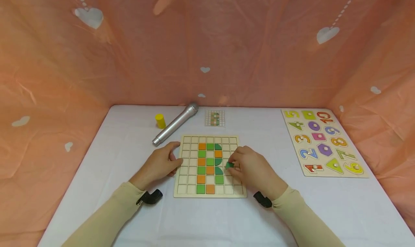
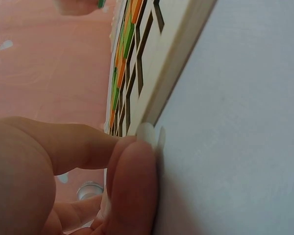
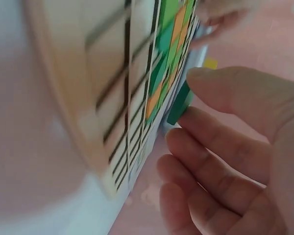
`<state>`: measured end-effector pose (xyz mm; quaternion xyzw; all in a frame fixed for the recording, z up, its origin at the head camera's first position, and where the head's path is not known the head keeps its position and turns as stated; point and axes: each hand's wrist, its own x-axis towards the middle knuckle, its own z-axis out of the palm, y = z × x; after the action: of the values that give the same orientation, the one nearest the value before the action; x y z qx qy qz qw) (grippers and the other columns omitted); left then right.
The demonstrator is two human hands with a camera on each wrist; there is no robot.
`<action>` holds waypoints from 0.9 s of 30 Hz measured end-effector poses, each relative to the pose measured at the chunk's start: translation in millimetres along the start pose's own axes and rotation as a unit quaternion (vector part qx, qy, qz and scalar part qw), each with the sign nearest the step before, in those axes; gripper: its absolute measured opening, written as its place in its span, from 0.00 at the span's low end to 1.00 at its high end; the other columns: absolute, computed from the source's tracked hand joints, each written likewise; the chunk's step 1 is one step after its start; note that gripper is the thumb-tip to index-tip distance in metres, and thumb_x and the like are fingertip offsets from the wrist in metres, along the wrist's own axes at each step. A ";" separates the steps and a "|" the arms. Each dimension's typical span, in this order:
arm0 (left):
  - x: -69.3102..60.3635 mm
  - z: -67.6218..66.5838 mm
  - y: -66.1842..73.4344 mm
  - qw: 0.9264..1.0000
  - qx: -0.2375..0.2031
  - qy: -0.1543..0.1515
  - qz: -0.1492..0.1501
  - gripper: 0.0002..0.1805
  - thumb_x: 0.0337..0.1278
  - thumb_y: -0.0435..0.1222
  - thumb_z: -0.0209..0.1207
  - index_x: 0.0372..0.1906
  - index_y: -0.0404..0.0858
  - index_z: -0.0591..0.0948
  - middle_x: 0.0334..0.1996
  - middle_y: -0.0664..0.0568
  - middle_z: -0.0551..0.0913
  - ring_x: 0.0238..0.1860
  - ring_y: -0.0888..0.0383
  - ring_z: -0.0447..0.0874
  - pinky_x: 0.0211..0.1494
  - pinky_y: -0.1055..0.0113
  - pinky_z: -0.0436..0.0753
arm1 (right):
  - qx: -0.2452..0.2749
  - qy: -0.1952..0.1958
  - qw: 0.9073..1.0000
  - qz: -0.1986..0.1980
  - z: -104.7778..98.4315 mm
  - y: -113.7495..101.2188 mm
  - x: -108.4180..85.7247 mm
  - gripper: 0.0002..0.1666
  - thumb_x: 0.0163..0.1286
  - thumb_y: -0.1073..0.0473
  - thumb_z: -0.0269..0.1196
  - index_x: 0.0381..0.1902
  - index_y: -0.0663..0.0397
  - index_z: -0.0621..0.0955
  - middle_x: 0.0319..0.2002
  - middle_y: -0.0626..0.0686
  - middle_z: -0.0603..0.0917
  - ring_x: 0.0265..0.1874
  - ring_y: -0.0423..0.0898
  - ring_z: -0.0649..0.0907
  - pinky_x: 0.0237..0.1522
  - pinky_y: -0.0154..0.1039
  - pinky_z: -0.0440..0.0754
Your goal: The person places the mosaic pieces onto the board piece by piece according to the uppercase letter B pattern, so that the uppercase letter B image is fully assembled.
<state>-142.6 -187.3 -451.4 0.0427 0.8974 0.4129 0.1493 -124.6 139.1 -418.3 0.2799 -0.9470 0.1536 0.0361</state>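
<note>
A square wooden grid board (image 1: pixel 191 180) lies on the table, with orange, light green and dark green tiles (image 1: pixel 218 179) set in its middle columns. Some of the dark green ones have a rounded side. My left hand (image 1: pixel 159 164) holds the board's left edge; in the left wrist view, thumb and a bent finger (image 2: pixel 134 181) meet at that edge. Over the board's right part, my right hand (image 1: pixel 253 167) pinches a dark green tile (image 3: pixel 180 105) between thumb and index finger. The tile is raised off the board, its outline partly covered by the fingers.
Behind the board lies a small pattern card (image 1: pixel 215 118). A silver microphone (image 1: pixel 175 125) and a yellow cylinder (image 1: pixel 160 121) are at the back left. To the right is a number-and-shape puzzle board (image 1: pixel 308 146). An orange curtain (image 1: pixel 259 59) encloses the white table (image 1: pixel 201 225).
</note>
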 end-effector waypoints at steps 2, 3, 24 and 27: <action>0.1 -0.4 -0.1 1.000 0.001 0.000 0.002 0.38 0.72 0.39 0.67 0.82 0.40 0.66 0.31 0.49 0.83 0.25 0.57 0.84 0.31 0.64 0.85 | -0.002 0.004 1.000 -0.023 4.0 -5.9 -3.8 0.12 0.63 0.54 0.80 0.39 0.52 0.90 0.38 0.46 0.85 0.42 0.43 0.82 0.43 0.40 0.87; 0.1 -0.7 -0.1 1.000 0.001 0.000 0.002 0.38 0.72 0.39 0.67 0.82 0.40 0.66 0.31 0.49 0.83 0.25 0.57 0.84 0.31 0.64 0.86 | -0.003 0.006 0.999 -0.034 6.0 -8.1 -5.4 0.12 0.63 0.54 0.80 0.39 0.51 0.90 0.38 0.46 0.85 0.42 0.43 0.82 0.42 0.39 0.88; 1.6 1.0 2.5 1.000 0.002 0.003 0.000 0.38 0.71 0.38 0.67 0.81 0.40 0.67 0.29 0.50 0.84 0.23 0.57 0.84 0.32 0.64 0.83 | -0.016 -0.027 0.993 -0.115 21.5 -29.8 -21.2 0.10 0.61 0.53 0.81 0.37 0.45 0.90 0.37 0.41 0.84 0.38 0.38 0.79 0.43 0.34 0.84; 0.8 0.1 1.8 1.000 0.001 0.005 -0.003 0.38 0.71 0.38 0.66 0.81 0.40 0.67 0.29 0.50 0.84 0.24 0.57 0.84 0.31 0.64 0.84 | -0.019 -0.029 0.992 -0.118 22.5 -30.5 -20.2 0.11 0.60 0.53 0.82 0.37 0.45 0.90 0.37 0.41 0.84 0.38 0.38 0.79 0.43 0.34 0.84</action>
<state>-143.4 -185.9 -450.2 0.0384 0.8987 0.4118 0.1460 -90.7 118.3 -434.5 0.3929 -0.9109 0.1222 0.0320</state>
